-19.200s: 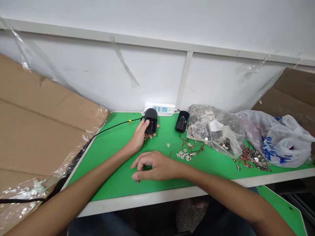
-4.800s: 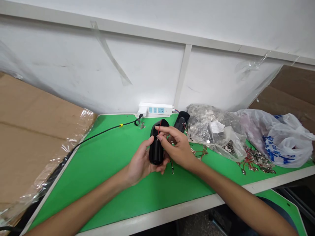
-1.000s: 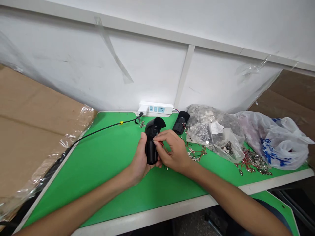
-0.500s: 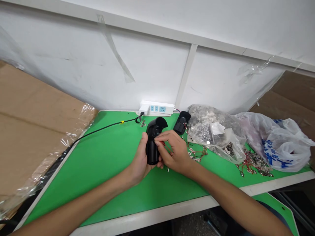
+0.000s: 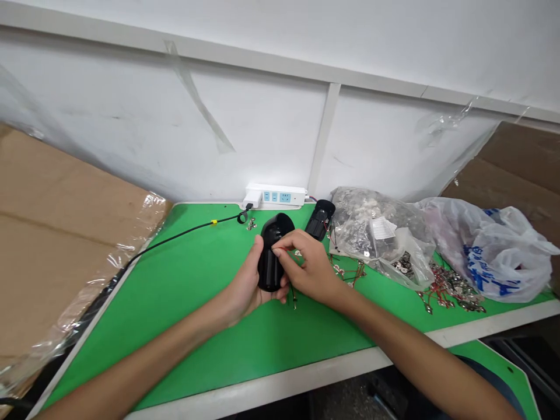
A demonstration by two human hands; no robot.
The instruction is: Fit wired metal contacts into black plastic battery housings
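Note:
My left hand (image 5: 248,286) is wrapped round a black curved plastic housing (image 5: 270,251) and holds it upright above the green mat (image 5: 188,291). My right hand (image 5: 308,269) pinches a thin red wire with a metal contact (image 5: 284,249) against the housing's open side. A dark wire end (image 5: 294,301) hangs below my right hand. A second black housing (image 5: 319,219) lies behind, near the wall.
A white power strip (image 5: 275,196) sits against the wall with a black cable (image 5: 184,234) running left. Loose wired metal contacts (image 5: 350,271) lie on the mat. Plastic bags of parts (image 5: 380,230) and a white bag (image 5: 490,248) fill the right. Cardboard (image 5: 65,233) leans at left.
Both hands and the housing stay near the mat's middle. My right fingers have shifted slightly up along the housing with the red wire. The camera has tilted a little.

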